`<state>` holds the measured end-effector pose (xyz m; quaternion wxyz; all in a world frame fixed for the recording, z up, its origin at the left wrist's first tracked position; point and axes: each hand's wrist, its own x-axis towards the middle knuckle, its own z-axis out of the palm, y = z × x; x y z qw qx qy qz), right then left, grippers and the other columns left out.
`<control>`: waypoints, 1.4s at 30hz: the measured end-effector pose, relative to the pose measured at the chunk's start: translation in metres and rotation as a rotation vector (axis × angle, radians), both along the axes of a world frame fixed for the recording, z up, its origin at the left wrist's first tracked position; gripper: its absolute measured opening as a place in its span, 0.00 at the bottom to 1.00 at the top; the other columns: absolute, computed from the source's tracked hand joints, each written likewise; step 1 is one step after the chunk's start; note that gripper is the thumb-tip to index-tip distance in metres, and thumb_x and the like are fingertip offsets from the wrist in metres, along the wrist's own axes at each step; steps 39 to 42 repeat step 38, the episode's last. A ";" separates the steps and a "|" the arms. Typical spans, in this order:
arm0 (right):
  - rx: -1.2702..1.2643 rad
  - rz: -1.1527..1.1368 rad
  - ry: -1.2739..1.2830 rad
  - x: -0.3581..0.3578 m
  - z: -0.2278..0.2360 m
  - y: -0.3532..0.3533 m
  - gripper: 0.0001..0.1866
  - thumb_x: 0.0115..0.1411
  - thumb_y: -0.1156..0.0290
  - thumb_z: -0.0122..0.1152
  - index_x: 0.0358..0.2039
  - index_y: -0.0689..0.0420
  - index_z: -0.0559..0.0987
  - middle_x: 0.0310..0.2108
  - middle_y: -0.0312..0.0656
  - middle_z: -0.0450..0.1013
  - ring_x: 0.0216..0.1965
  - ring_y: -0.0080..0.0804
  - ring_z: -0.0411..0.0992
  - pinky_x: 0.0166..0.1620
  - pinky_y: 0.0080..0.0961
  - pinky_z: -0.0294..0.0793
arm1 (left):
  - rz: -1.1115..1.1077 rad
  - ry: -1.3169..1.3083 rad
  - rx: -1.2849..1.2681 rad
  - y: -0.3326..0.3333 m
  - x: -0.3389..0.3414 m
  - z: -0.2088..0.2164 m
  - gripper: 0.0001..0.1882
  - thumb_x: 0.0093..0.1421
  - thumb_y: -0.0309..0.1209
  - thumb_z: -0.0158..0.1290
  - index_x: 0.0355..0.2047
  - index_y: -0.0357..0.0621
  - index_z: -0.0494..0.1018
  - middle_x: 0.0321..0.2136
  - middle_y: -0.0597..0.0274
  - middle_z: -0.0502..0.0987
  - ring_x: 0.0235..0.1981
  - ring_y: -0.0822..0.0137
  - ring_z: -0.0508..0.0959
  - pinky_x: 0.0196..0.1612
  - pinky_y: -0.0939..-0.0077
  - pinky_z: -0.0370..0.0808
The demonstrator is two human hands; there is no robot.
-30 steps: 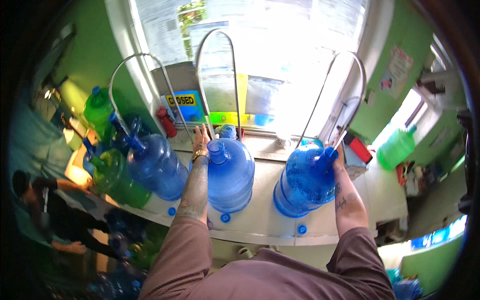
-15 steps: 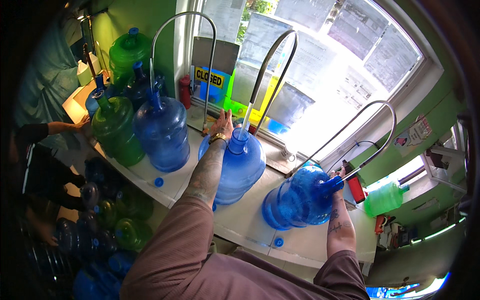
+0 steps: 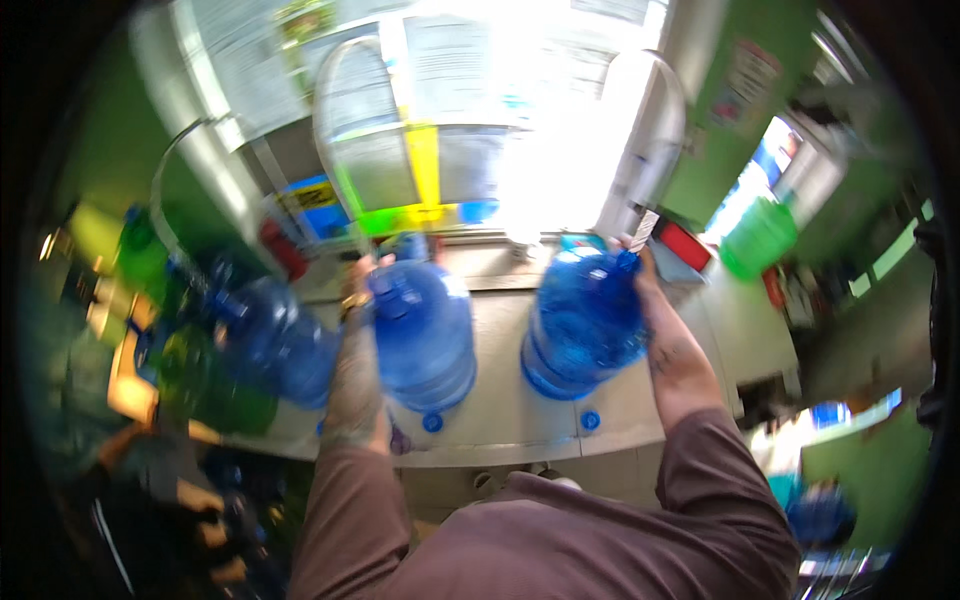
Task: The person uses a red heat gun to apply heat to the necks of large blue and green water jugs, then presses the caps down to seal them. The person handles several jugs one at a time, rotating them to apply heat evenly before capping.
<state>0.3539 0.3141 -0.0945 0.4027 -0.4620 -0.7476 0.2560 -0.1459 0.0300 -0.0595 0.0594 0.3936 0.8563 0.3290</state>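
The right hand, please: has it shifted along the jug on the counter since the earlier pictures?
No. The right hand stays by the neck of the right blue jug, beside the curved filling pipe; only the camera swung.

Single head-worn fisheye, looks steeply down and forward over the tabletop (image 3: 500,425) toward the window (image 3: 520,110); close range, own forearms enter from the lower edge, frame motion-blurred.

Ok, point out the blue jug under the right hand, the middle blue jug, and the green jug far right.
Right blue jug (image 3: 585,325), head view, its side.
Middle blue jug (image 3: 425,330), head view, its shoulder.
Green jug (image 3: 757,240), head view, its body.
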 end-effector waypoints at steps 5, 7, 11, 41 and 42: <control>0.076 -0.146 -0.303 -0.007 0.013 -0.004 0.18 0.61 0.56 0.51 0.33 0.56 0.82 0.35 0.55 0.79 0.40 0.53 0.78 0.43 0.47 0.75 | -0.052 -0.058 0.008 0.019 -0.033 -0.030 0.30 0.58 0.65 0.51 0.41 0.53 0.82 0.37 0.54 0.84 0.42 0.53 0.82 0.45 0.60 0.76; 0.040 -0.217 -0.294 -0.012 0.027 -0.020 0.19 0.60 0.53 0.52 0.34 0.55 0.83 0.35 0.57 0.79 0.42 0.54 0.78 0.45 0.47 0.76 | -0.034 -0.051 -0.053 0.025 -0.044 -0.036 0.29 0.60 0.62 0.50 0.44 0.52 0.81 0.40 0.54 0.83 0.45 0.52 0.81 0.48 0.59 0.75; -0.039 -0.237 -0.267 -0.014 0.059 -0.042 0.18 0.57 0.54 0.57 0.34 0.55 0.84 0.35 0.55 0.80 0.42 0.54 0.79 0.46 0.46 0.77 | -0.056 0.013 -0.059 0.025 -0.048 -0.036 0.29 0.60 0.62 0.51 0.44 0.52 0.81 0.40 0.54 0.83 0.44 0.52 0.81 0.48 0.58 0.75; 1.168 0.006 0.800 0.076 0.363 -0.298 0.26 0.71 0.57 0.38 0.59 0.65 0.63 0.56 0.55 0.68 0.56 0.46 0.70 0.60 0.42 0.68 | -0.199 -0.211 0.544 0.024 -0.055 -0.039 0.25 0.68 0.48 0.50 0.50 0.37 0.75 0.44 0.49 0.81 0.45 0.57 0.81 0.46 0.65 0.76; 1.168 0.006 0.800 0.076 0.363 -0.298 0.26 0.71 0.57 0.38 0.59 0.65 0.63 0.56 0.55 0.68 0.56 0.46 0.70 0.60 0.42 0.68 | -0.199 -0.211 0.544 0.024 -0.055 -0.039 0.25 0.68 0.48 0.50 0.50 0.37 0.75 0.44 0.49 0.81 0.45 0.57 0.81 0.46 0.65 0.76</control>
